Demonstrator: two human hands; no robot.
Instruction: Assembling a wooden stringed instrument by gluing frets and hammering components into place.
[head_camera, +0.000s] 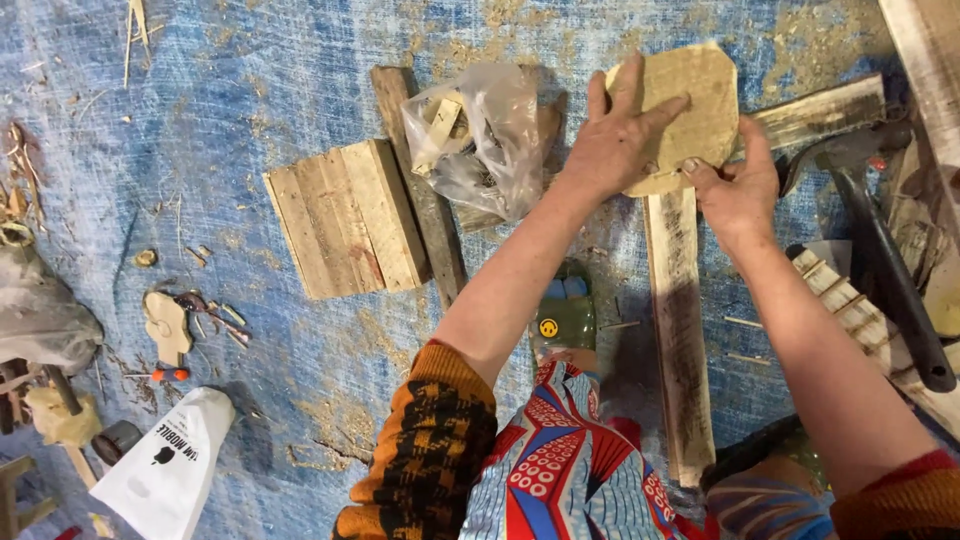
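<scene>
Left hand (618, 135) presses flat on an octagonal wood piece (690, 100) atop a plank (680, 330). Right hand (735, 190) pinches its near edge. It seems mid-positioning, so fixing it calls for a steady hold.

1. We see a pale, flat wooden panel with clipped corners (690, 105), roughly octagonal, its face bare and lightly grained. It lies flat on the top end of the plank below.
2. We see a long, weathered grey-brown wooden plank (680, 330) running lengthwise toward us on the blue tarp, its far end hidden under the panel.
</scene>
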